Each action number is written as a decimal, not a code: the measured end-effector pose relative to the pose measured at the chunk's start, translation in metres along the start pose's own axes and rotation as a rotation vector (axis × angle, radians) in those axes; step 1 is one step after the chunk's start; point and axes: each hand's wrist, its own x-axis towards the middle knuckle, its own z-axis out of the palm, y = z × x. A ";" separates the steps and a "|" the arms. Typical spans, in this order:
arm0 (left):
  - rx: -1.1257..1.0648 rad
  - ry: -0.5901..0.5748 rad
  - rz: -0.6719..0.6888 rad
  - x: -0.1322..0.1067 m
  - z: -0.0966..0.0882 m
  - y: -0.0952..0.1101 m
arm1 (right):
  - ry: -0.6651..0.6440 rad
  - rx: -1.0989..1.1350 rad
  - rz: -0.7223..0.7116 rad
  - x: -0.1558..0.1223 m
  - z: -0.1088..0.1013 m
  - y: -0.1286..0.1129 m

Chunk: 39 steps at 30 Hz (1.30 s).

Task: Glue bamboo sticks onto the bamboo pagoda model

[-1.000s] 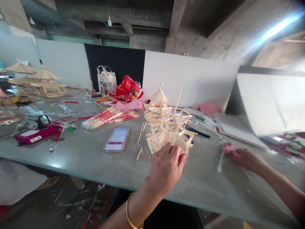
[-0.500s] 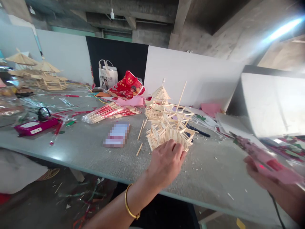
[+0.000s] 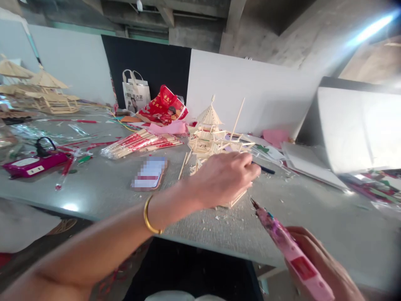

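A pagoda model (image 3: pixel 209 144) built of thin pale wooden sticks stands on the table, with a pointed roof on its rear tower. My left hand (image 3: pixel 230 177), closed, reaches over the front section and grips its right side; hand and wrist hide much of that section. Where the fingertips meet the sticks is partly hidden. In my right hand (image 3: pixel 316 255) is a pink hot glue gun (image 3: pixel 290 246), its dark, stained nozzle pointing up and left. The nozzle tip is close to the model's front right corner, apart from it.
Left of the model lie a phone (image 3: pixel 149 173), bundled sticks in plastic (image 3: pixel 140 143) and a magenta power strip (image 3: pixel 36 164). A red bag (image 3: pixel 163 106) and a tote bag (image 3: pixel 136 92) stand behind. More stick models (image 3: pixel 52 94) sit far left. White boards (image 3: pixel 310 165) lie right.
My right hand has brought the glue gun left, close to the model. My left hand has moved up and right, from the front edge to the model's right side. The view has shifted slightly.
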 end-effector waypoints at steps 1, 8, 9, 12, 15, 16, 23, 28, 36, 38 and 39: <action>-0.011 -0.020 0.052 0.009 -0.003 -0.004 | -0.066 0.029 -0.025 0.000 -0.003 -0.002; -0.038 -0.127 0.370 0.058 0.005 -0.010 | -0.230 -0.023 -0.136 0.012 -0.012 -0.002; -0.035 -0.124 0.385 0.060 0.007 -0.008 | -0.211 -0.027 -0.129 0.012 -0.011 -0.003; -0.085 -0.074 0.389 0.063 0.012 -0.005 | -0.136 -0.046 -0.089 0.014 -0.008 -0.012; -0.092 -0.166 0.371 0.063 0.010 -0.003 | -0.063 -0.070 -0.072 0.017 -0.005 -0.021; -0.068 -0.228 0.367 0.063 0.007 -0.002 | -0.041 -0.070 -0.074 0.018 -0.004 -0.023; -0.084 -0.182 0.392 0.064 0.009 -0.003 | -0.053 -0.056 -0.076 0.021 -0.003 -0.025; -0.161 -0.038 0.417 0.065 0.019 -0.007 | -0.061 -0.045 -0.069 0.020 -0.002 -0.021; -0.074 -0.418 0.304 0.069 0.000 0.003 | -0.071 -0.040 -0.089 0.021 -0.002 -0.025; -0.073 -0.458 0.282 0.070 -0.003 0.005 | -0.072 -0.061 -0.081 0.022 -0.002 -0.026; -0.086 -0.457 0.277 0.070 -0.003 0.005 | -0.073 -0.067 -0.078 0.022 -0.002 -0.026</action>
